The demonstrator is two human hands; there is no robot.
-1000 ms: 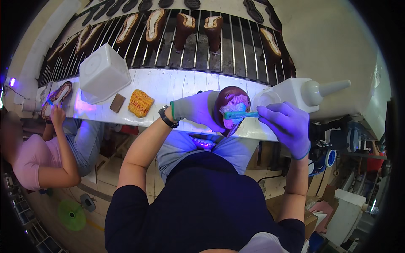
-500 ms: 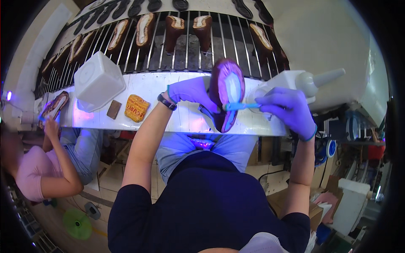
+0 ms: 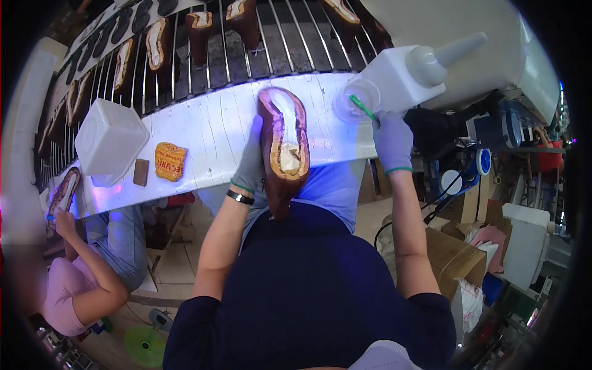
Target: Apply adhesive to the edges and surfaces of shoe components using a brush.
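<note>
In my left hand (image 3: 250, 159), gloved, is a brown lasted shoe upper (image 3: 269, 157), its sole side turned up. A pale strip runs down the middle of that underside, with a tan, rough-edged margin around it. My right hand (image 3: 393, 142), gloved too, grips a green-handled brush (image 3: 364, 107). The brush's far end is in a small clear plastic cup (image 3: 340, 103) on the white bench (image 3: 216, 126). Right behind the cup lies a white squeeze bottle (image 3: 401, 77) with a long nozzle, tipped on its side.
Several lasted uppers (image 3: 156, 46) rest on a metal rack (image 3: 271, 43) behind the bench; dark soles (image 3: 121, 23) lie beyond. A white plastic container (image 3: 108, 135), a brown block (image 3: 141, 172) and a yellow packet (image 3: 170, 161) are at left. A co-worker (image 3: 92, 277) sits far left with another upper.
My right hand has taken the brush off the upper's underside and over to the cup. The upper has come down toward me, heel end nearest. The whole view has shifted.
</note>
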